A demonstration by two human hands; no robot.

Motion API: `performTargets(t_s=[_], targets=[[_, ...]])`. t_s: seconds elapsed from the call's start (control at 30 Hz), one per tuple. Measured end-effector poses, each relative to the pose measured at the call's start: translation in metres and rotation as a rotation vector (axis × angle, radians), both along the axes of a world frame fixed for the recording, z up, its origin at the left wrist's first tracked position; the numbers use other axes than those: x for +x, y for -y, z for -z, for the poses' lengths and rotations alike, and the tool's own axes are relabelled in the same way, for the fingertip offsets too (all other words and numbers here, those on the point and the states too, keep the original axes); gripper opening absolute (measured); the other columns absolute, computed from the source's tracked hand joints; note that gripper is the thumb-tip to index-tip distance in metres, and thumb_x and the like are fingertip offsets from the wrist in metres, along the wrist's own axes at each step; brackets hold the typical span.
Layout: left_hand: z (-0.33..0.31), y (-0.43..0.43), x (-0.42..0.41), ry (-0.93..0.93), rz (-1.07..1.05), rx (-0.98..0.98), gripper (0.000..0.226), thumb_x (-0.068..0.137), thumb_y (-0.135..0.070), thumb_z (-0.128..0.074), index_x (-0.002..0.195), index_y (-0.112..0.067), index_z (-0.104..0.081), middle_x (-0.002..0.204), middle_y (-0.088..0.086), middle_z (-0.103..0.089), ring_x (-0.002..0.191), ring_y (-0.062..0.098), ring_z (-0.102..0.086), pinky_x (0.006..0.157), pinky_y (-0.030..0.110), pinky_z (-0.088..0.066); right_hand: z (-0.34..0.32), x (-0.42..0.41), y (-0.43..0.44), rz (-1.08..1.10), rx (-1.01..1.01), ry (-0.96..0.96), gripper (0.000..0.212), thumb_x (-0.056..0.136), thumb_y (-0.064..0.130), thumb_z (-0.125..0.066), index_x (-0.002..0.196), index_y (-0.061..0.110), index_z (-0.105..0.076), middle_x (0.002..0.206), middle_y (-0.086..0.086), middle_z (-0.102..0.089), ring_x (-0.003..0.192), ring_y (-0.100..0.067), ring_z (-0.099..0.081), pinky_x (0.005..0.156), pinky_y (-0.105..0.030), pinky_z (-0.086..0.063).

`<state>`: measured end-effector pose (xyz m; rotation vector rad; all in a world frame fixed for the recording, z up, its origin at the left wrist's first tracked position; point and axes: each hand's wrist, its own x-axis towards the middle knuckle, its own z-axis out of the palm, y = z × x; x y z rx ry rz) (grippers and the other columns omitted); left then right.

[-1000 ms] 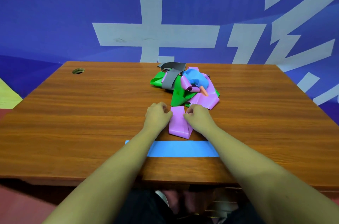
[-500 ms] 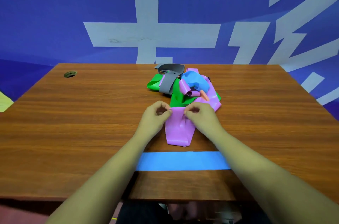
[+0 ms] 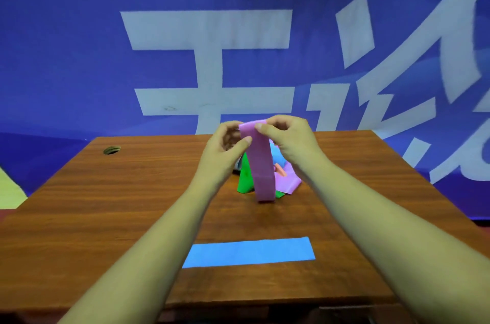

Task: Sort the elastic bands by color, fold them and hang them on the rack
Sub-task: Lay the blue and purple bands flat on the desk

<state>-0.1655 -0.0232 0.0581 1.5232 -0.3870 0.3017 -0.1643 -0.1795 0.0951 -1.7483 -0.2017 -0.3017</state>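
Observation:
A purple elastic band (image 3: 261, 167) hangs lifted above the wooden table (image 3: 106, 204), its lower fold near the tabletop. My left hand (image 3: 225, 148) pinches its top left corner and my right hand (image 3: 286, 138) pinches its top right edge. Behind the hanging band lies a pile of bands: a green one (image 3: 245, 180), another purple one (image 3: 287, 182), a blue one (image 3: 278, 156) and a bit of orange (image 3: 279, 170). My hands hide most of the pile. A blue band (image 3: 249, 252) lies flat near the table's front edge. No rack is in view.
A cable hole (image 3: 112, 150) sits at the table's far left corner. A blue banner with large white characters (image 3: 212, 71) hangs right behind the table.
Both hands have lifted the purple band off the table, so it now hangs from its top edge. The view has tilted upward.

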Motion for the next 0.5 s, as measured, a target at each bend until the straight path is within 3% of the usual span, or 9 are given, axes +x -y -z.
performTargets(t_s=[0.07,0.17,0.23,0.33,0.43,0.5], targets=[[-0.011,0.003,-0.003,0.007,0.029,0.083,0.023,0.093,-0.007,-0.062,0.116,-0.005,-0.063,0.107,0.003,-0.072,0.096,0.002,-0.066,0.083,0.017,-0.049,-0.020,-0.003,-0.001,-0.014,0.052,0.016,0.018,0.086,0.020,-0.072,0.081,0.003,-0.069,0.067,0.002,-0.060,0.059,-0.003,-0.050,0.060,-0.017,-0.044],[-0.014,0.004,-0.004,-0.031,0.068,0.169,0.018,0.092,-0.008,-0.064,0.109,-0.011,-0.067,0.108,0.004,-0.073,0.098,0.006,-0.066,0.089,0.024,-0.052,-0.048,-0.005,0.000,-0.042,0.122,0.057,0.016,0.086,0.020,-0.071,0.079,0.005,-0.070,0.076,-0.003,-0.063,0.075,-0.011,-0.056,0.074,-0.033,-0.052],[-0.008,0.003,-0.007,-0.063,0.121,0.222,0.017,0.091,-0.009,-0.065,0.107,-0.012,-0.069,0.108,0.005,-0.074,0.098,0.009,-0.067,0.092,0.031,-0.052,-0.063,-0.006,0.003,-0.047,0.165,0.081,0.013,0.086,0.019,-0.071,0.078,0.010,-0.069,0.077,-0.002,-0.063,0.077,-0.014,-0.058,0.077,-0.035,-0.055],[0.002,0.002,-0.014,-0.088,0.149,0.220,0.019,0.092,-0.021,-0.063,0.109,-0.017,-0.070,0.108,0.003,-0.074,0.097,0.014,-0.066,0.088,0.037,-0.052,-0.075,-0.006,0.006,-0.014,0.176,0.067,0.013,0.088,0.016,-0.069,0.076,0.010,-0.067,0.077,-0.005,-0.061,0.075,-0.016,-0.057,0.070,-0.031,-0.055],[0.007,0.000,-0.020,-0.167,0.150,0.083,0.015,0.095,-0.013,-0.060,0.107,-0.017,-0.069,0.099,0.002,-0.073,0.085,0.011,-0.065,0.075,0.028,-0.051,-0.070,-0.004,0.008,-0.003,0.181,-0.010,0.017,0.086,0.009,-0.070,0.072,0.012,-0.061,0.078,-0.010,-0.057,0.074,-0.019,-0.057,0.060,-0.025,-0.055],[0.011,-0.002,-0.022,-0.185,0.148,0.101,0.010,0.094,-0.010,-0.061,0.101,-0.012,-0.067,0.086,0.002,-0.070,0.077,0.010,-0.061,0.072,0.026,-0.047,-0.063,-0.003,0.010,0.020,0.146,-0.013,0.023,0.084,0.004,-0.072,0.069,0.011,-0.056,0.075,-0.010,-0.055,0.074,-0.020,-0.059,0.060,-0.027,-0.056]])
